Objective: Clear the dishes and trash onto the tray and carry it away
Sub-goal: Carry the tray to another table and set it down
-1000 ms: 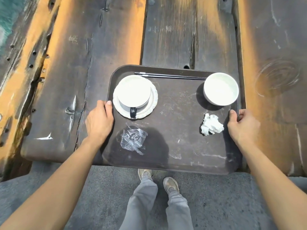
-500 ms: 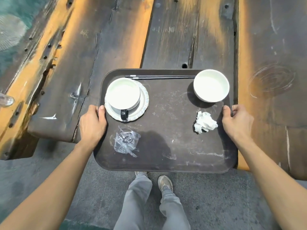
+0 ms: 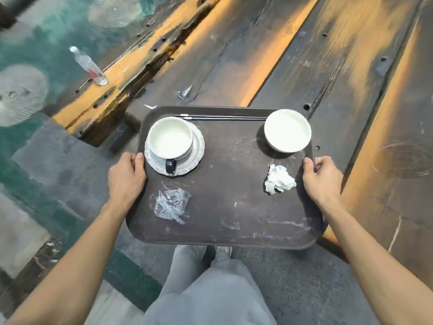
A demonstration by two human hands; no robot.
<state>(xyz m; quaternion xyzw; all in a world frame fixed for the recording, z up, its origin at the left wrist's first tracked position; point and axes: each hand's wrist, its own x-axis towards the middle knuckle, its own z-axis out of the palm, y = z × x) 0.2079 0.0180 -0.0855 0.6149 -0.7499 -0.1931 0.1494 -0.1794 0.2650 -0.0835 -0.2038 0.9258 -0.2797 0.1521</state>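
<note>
I hold a dark brown tray in the air in front of me, partly past the table's edge. My left hand grips its left rim and my right hand grips its right rim. On the tray, a white cup with a dark handle sits on a white saucer at the back left. A white bowl stands at the back right. Black chopsticks lie along the far rim. A crumpled white napkin lies near my right hand, and a clear plastic wrapper lies near my left.
The dark, worn wooden table runs diagonally behind and to the right of the tray. A clear plastic bottle stands at the table's far left edge. Grey and green floor lies to the left; my grey trousers and a shoe show below.
The tray has come off the table and toward me, both hands still on its rims. The view has turned, so the table now runs diagonally and the bottle and floor appear at left.
</note>
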